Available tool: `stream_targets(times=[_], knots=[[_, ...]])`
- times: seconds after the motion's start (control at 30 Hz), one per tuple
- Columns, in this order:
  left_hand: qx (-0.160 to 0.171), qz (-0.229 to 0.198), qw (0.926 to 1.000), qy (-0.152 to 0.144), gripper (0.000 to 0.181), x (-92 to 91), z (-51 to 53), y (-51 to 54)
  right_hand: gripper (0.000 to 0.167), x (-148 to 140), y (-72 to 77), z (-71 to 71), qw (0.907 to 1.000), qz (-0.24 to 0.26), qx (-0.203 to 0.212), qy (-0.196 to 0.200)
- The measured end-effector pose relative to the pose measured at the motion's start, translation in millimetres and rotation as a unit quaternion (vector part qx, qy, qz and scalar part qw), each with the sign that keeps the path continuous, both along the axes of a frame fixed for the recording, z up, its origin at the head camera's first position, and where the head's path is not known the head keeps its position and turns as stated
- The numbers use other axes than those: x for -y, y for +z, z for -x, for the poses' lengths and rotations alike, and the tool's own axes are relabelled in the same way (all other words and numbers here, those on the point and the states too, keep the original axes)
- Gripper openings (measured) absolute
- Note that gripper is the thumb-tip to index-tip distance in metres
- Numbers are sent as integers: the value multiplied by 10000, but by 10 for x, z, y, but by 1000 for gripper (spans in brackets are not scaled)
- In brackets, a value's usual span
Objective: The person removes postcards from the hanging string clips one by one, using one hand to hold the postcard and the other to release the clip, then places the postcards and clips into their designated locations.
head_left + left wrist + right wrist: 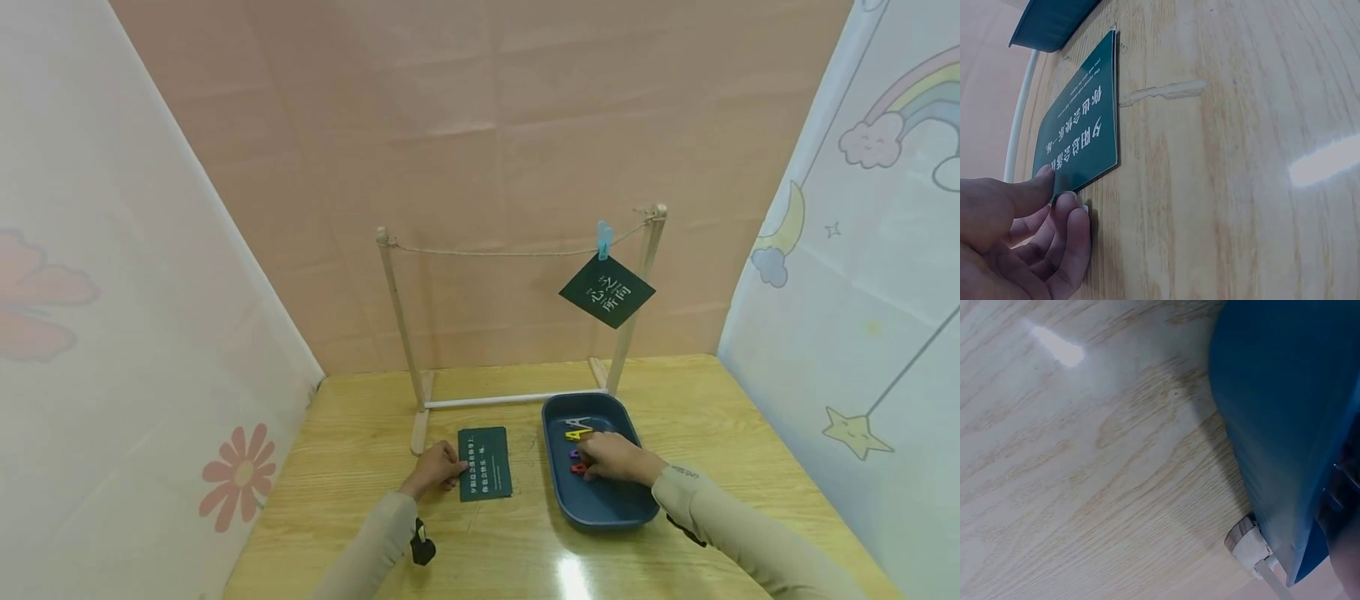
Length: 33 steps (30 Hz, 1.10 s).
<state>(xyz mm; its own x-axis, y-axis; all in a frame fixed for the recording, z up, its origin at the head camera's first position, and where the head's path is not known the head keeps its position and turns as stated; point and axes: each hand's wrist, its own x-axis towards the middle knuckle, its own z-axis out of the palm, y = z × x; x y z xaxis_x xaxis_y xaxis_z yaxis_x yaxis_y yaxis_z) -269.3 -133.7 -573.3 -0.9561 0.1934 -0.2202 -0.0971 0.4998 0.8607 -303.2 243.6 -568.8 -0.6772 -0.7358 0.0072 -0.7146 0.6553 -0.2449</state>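
Note:
My left hand (pixel 437 468) pinches the near-left edge of a dark green card (pixel 487 479) with white Chinese lettering. In the left wrist view, the thumb lies on top of the card (pixel 1079 119) and the fingertips sit at its edge; a second edge shows beneath it. My right hand (pixel 618 458) reaches into a dark blue tray (pixel 600 521), fingers bent down among clothespins. A grey clothespin (pixel 577 422), a yellow clothespin (pixel 577 434), a purple clothespin (pixel 574 454) and a red clothespin (pixel 578 469) lie beside the fingers. Whether these fingers hold one is hidden.
Behind stands a wooden frame (pixel 403 321) with a string (pixel 487 253) across its top. On its right side a light blue clothespin (pixel 603 242) holds a dark green card (pixel 607 292) by one corner. A white rod (pixel 517 399) joins the posts low down.

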Motion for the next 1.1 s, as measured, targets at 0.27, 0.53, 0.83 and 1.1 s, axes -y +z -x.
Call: stream_targets(times=[0.27,0.53,0.83,1.1], knots=[[-129,-149,9998,-98,11,2,77,27,30,-18,-2,-15,9999,-5,-99,-98],[-440,-34,9989,-131,12,-84,182,89,26,-12,53,-24,9996,207,-184,-80],[-848,-188,9956,-360,14,-301,253,248,38,34,168,34,9884,979,-1161,-101],[-976,-285,9935,-519,14,-497,277,341,43,53,247,118,9707,1409,-1947,-91]])
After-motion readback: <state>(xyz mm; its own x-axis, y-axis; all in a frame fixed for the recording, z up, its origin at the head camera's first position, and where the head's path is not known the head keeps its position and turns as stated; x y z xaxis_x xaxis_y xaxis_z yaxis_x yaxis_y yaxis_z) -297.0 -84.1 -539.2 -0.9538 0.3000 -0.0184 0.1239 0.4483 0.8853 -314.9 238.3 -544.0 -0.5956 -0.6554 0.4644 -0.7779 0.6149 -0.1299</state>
